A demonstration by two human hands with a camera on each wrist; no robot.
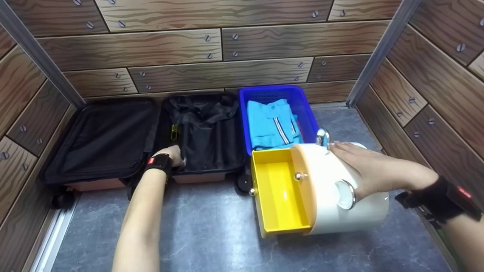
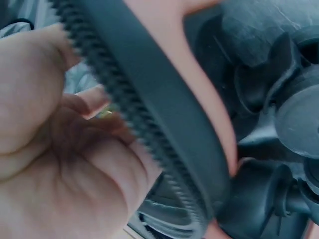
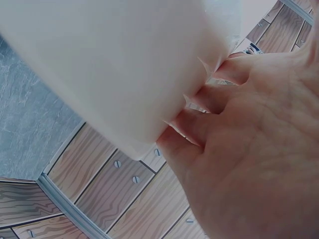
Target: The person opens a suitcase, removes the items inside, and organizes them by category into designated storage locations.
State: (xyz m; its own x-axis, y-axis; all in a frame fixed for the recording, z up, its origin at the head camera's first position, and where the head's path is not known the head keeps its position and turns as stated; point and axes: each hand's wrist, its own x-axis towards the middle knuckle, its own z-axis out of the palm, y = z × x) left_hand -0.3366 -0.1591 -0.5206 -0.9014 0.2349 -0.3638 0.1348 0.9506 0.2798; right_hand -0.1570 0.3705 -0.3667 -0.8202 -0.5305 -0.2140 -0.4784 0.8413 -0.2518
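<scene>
While the white rounded plastic case (image 1: 340, 196) with its yellow inner tray (image 1: 280, 192) lies tipped on its side on the grey stone-patterned floor (image 1: 204, 234), the right hand (image 1: 368, 166) rests flat on top of it, fingers straight and spread over the white shell, curled round nothing. From the right wrist view those fingers (image 3: 209, 94) press against the pale wall of the case (image 3: 109, 64). The yellow tray faces left, its opening toward the middle of the floor, with small metal studs along its edge and a round metal ring on the white side near the palm.

Just behind the case stands a blue plastic basket (image 1: 306, 109) holding a folded turquoise shirt (image 1: 270, 124); the case's upper edge overlaps the basket's front rim.

To the left, an open black-lined suitcase (image 1: 109, 139) lies flat with both halves spread out, its wheels near the yellow tray. The left hand (image 1: 172, 156) is at the front edge of the right half; in the left wrist view its fingers (image 2: 119, 164) curl round the dark zipper-edged rim (image 2: 149, 109), so that grip is closed on the suitcase edge.

Wood-patterned panels (image 1: 211, 49) wall in the floor on three sides.
</scene>
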